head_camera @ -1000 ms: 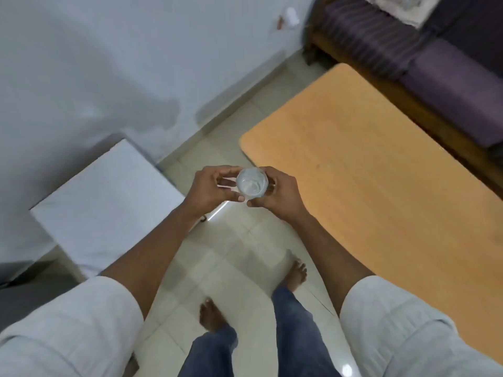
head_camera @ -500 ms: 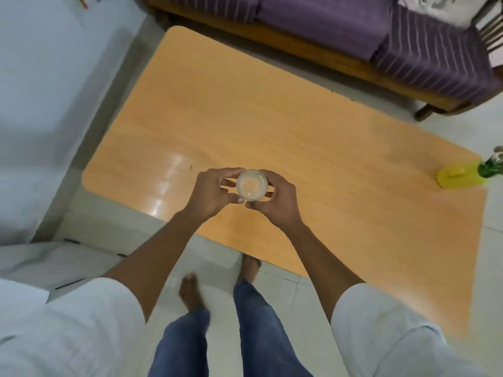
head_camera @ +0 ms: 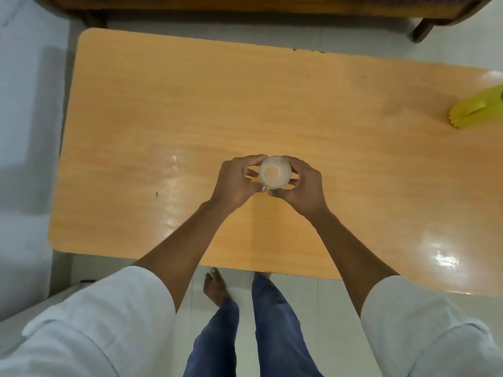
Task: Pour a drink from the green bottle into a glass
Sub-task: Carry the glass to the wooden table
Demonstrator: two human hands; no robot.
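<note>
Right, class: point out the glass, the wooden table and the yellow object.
glass (head_camera: 275,172): head view, its open top.
wooden table (head_camera: 190,110): head view, bare top.
yellow object (head_camera: 475,108): head view, its side.

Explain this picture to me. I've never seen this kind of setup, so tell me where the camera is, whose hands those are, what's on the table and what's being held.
There is no machine here. A person wears a wide-angle camera on the head, looking forward and down, so you see their own arms, white sleeves, jeans and bare feet from above. The left hand and right hand both grip a clear glass between fingers and thumbs, one on each side, above the middle of the table. You look straight down into the glass; whether it rests on the table or is held just above cannot be told. At the table's far right lies a yellow thing, cut off by the frame edge. Beyond the table is dark wooden furniture. No green bottle is in sight.
</note>
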